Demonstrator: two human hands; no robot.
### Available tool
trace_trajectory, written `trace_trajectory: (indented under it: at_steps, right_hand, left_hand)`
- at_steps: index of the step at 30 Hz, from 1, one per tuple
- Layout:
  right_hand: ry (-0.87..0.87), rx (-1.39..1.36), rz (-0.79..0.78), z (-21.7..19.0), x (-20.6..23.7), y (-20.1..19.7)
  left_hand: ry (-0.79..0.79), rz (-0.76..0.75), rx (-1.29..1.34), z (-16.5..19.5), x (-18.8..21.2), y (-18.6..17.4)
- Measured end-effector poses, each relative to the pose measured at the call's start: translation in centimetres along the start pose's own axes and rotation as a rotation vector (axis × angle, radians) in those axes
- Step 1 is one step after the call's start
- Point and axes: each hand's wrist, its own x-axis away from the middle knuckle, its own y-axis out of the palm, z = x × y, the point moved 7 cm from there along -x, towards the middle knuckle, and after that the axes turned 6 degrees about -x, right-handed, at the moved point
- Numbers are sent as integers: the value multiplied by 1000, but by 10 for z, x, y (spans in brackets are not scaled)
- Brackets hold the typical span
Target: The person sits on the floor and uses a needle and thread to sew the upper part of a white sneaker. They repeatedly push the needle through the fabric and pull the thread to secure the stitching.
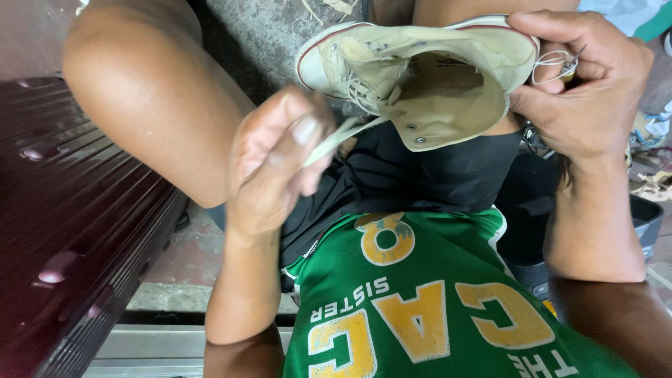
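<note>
Right at the bottom of the view sits the green jersey [427,308] with its yellow lettering, and above it the black shorts [413,175] stretched across the lap. Just above the jersey the left hand [276,164] comes up, fingers curled in and thumb pressed down, pinching the pale shoelace [336,140] — the lace runs taut from that pinch up and to the right, straight into the shoe. Off to the left, a ribbed dark red metal surface [77,231] slopes along the edge of the frame, with the person's bare knee [147,91] rising beside it.

Further out, over the lap, there's the cream canvas high-top sneaker [420,77], lying on its side with the opening facing the camera, metal eyelets showing, a white rubber sole with a thin red stripe along the toe end. The right hand [588,84] grips it at the heel side, fingers wrapped around the collar, and between thumb and forefinger it also pinches a needle with a loop of white thread [556,64]. Beyond the sneaker lies rough grey concrete floor [273,35].
</note>
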Motion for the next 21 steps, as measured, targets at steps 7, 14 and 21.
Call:
trace_trajectory:
  at_steps: [7,14,21]
  right_hand:
    - [53,-42,47,6,0,-10]
    - [-28,1,1,-18,-8,10]
    - [16,101,50,-29,-12,11]
  left_hand:
    - [324,376,-1170,45,18,1]
    - [500,58,-1275,20,-37,79]
    - [400,-7,-1313,-11,-55,66]
